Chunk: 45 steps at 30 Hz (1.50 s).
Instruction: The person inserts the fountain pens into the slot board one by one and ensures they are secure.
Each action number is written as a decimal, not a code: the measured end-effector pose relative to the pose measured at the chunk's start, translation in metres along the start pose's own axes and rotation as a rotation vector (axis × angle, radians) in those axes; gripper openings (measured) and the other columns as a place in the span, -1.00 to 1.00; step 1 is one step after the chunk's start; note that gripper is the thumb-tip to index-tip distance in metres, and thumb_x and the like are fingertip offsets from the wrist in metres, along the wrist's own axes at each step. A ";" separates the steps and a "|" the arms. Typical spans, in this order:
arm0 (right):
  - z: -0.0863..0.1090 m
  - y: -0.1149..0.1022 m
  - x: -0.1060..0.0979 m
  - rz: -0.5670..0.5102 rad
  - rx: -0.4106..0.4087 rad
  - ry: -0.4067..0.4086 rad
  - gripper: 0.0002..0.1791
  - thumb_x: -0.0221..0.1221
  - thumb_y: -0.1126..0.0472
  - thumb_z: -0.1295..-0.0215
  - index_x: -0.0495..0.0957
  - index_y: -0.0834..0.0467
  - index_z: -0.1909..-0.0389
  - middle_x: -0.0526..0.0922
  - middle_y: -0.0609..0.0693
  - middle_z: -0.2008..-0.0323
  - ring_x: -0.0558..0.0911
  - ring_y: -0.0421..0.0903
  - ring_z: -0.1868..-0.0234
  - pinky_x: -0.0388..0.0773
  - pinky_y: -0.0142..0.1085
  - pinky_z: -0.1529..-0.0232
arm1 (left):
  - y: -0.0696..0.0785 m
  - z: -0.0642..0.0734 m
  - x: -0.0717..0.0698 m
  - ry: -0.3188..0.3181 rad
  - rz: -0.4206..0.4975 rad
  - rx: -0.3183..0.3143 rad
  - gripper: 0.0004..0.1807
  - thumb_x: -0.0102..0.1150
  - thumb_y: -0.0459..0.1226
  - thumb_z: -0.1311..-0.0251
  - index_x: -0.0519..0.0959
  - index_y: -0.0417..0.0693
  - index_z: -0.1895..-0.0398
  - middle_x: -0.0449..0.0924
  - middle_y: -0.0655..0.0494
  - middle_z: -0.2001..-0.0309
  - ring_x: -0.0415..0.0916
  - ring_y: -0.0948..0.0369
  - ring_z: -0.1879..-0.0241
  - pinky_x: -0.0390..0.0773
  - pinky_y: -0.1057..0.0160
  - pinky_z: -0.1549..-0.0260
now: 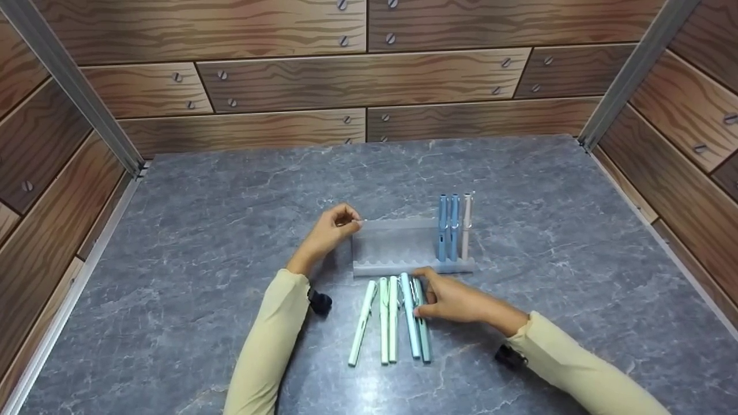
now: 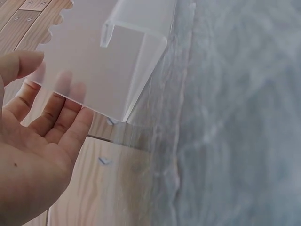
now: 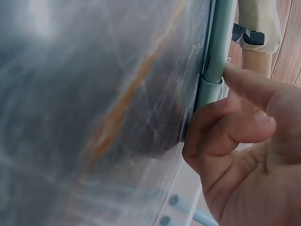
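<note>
A translucent pen stand (image 1: 398, 245) with a notched front lip stands mid-table. My left hand (image 1: 334, 230) holds its upper left corner; in the left wrist view the thumb is on one side of the panel and the fingers show through from behind. Two blue pens (image 1: 443, 227) and a pale pink pen (image 1: 466, 230) lean upright in its right end. My right hand (image 1: 452, 297) grips a dark teal pen (image 1: 424, 331) on the table, thumb and curled fingers about its capped part. A light blue pen (image 1: 410, 323) lies right beside it.
Several light green pens (image 1: 384, 328) lie left of the light blue pen, in front of the stand; the leftmost is slanted. The grey marbled tabletop (image 1: 230, 190) is bounded by wood-patterned walls (image 1: 363, 80) and metal posts at the back corners.
</note>
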State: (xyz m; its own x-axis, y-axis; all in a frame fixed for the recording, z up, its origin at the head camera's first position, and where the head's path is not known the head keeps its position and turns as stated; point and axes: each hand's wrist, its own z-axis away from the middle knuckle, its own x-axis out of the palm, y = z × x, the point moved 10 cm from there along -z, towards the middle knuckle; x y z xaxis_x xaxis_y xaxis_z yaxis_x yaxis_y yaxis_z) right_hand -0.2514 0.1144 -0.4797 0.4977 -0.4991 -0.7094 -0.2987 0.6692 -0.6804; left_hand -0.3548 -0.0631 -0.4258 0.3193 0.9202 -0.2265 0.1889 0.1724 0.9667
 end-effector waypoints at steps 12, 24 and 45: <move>-0.002 0.000 -0.002 -0.015 0.017 0.007 -0.19 0.36 0.17 -0.10 0.20 0.32 -0.30 0.49 -0.06 0.58 0.38 -0.25 0.65 0.33 -0.41 0.63 | -0.029 -0.016 -0.001 0.001 -0.039 0.007 -0.85 0.14 -0.42 -0.20 0.49 -0.37 0.23 0.48 0.23 0.37 0.38 0.32 0.35 0.36 0.37 0.34; -0.002 0.001 -0.003 -0.050 0.089 -0.004 -0.27 0.35 0.27 -0.08 0.23 0.30 -0.24 0.47 -0.07 0.64 0.37 -0.23 0.78 0.35 -0.41 0.76 | -0.028 -0.016 -0.002 0.028 -0.031 0.038 -0.87 0.16 -0.42 -0.17 0.50 -0.35 0.27 0.48 0.25 0.40 0.39 0.32 0.36 0.36 0.39 0.35; 0.001 -0.003 0.001 -0.001 0.104 -0.027 -0.27 0.23 0.39 -0.07 0.23 0.21 -0.31 0.48 -0.06 0.58 0.40 -0.22 0.73 0.36 -0.40 0.68 | 0.005 0.002 -0.001 0.044 -0.034 0.033 -0.87 0.10 -0.45 -0.20 0.49 -0.43 0.26 0.50 0.11 0.34 0.38 0.33 0.34 0.37 0.37 0.32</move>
State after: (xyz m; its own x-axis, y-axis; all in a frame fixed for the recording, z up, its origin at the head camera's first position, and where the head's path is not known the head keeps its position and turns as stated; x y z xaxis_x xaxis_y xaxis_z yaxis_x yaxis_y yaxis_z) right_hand -0.2490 0.1126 -0.4785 0.5201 -0.4857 -0.7026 -0.2126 0.7231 -0.6573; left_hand -0.3523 -0.0636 -0.4213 0.2712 0.9287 -0.2531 0.2295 0.1930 0.9540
